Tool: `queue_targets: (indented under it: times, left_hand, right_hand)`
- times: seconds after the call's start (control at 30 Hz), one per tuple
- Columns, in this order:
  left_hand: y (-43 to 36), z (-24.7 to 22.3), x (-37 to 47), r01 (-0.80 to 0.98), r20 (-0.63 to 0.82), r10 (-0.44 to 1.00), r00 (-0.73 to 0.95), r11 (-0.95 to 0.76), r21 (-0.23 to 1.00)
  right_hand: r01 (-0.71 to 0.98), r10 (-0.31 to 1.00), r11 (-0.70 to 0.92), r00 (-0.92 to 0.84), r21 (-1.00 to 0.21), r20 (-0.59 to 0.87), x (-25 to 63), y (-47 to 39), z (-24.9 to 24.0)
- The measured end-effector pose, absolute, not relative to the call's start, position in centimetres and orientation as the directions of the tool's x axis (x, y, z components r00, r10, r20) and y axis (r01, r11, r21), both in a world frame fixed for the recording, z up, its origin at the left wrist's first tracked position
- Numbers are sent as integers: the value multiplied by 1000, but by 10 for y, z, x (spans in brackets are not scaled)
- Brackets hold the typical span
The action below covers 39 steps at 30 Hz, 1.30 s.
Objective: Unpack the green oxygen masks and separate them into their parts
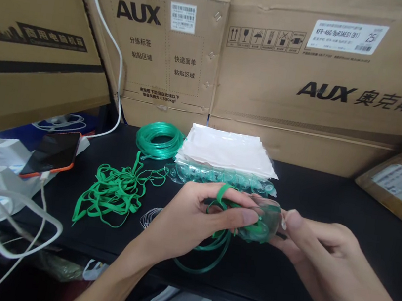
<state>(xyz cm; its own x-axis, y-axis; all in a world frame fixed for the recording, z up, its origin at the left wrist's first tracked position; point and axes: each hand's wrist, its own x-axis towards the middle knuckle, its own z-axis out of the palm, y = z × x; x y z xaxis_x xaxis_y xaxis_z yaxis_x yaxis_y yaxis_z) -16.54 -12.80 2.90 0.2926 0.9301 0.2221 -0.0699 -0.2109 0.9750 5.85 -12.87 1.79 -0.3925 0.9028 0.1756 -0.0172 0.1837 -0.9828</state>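
A clear greenish face mask (268, 219), the soft plastic oxygen kind, is held up over the front of the black table. My left hand (210, 216) is closed on its left side, thumb on top, with a green elastic strap (223, 193) looped over a finger. At the mask's right edge, my right hand (311, 241) pinches a small clear tab between thumb and fingers. Green tubing (202, 272) hangs in loops below my left hand. Part of the mask and the strap is hidden behind my fingers.
Loose green elastic straps (116, 193) lie at left, near a coil of green tubing (159, 139). White packets (223, 148) rest behind a row of clear green masks (219, 177). Thin metal strips (149, 217) lie beside my left wrist. A phone (53, 152), cables and cardboard boxes (262, 84) surround the table.
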Motion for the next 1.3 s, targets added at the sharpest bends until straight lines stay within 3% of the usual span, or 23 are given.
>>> queue_targets:
  times: [0.3, 0.63, 0.87, 1.07, 1.3]
  left_hand:
    - [-131, 25, -158, 5, 207, 950, 232, -214, 977]
    - [-136, 27, -154, 127, 297, 939, 171, -320, 939]
    - [-139, 32, -153, 55, 282, 942, 179, -296, 954]
    - [-139, 34, -157, 10, 202, 960, 193, -208, 978]
    - [-139, 35, -156, 35, 229, 962, 152, -237, 971]
  right_hand:
    - [-26, 982, 66, -176, -997, 70, 58, -127, 24]
    - [47, 989, 106, -109, -993, 100, 63, -129, 31]
    - [74, 979, 194, -85, -978, 188, 59, -128, 32]
    - [104, 991, 133, -37, -986, 130, 58, -130, 27]
    - [180, 952, 300, 8, -937, 306, 49, -131, 33]
